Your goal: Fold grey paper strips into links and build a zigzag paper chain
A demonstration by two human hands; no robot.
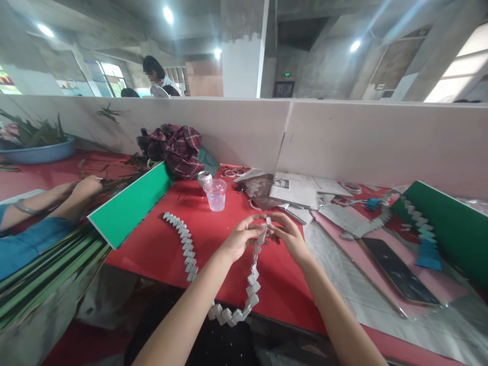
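Note:
A long zigzag chain of folded white paper [252, 290] hangs from my two hands, dips past the table's front edge, and runs back up onto the red tabletop at the left, passing behind my left forearm. My left hand [244, 236] pinches its upper end from one side. From the other side my right hand [286, 235] closes its fingers on the same end, close to a small upright white fold. The fingers of both hands nearly meet there, and some fingertips are hidden behind the paper.
A plastic cup [216, 197] and a can [205, 179] stand behind the chain. Green dividers [131, 206] flank the workspace. At right lie a phone [398, 269], papers [293, 190] and another paper chain [419, 216]. A co-worker's hand [87, 189] and long green leaves [57, 269] are at left.

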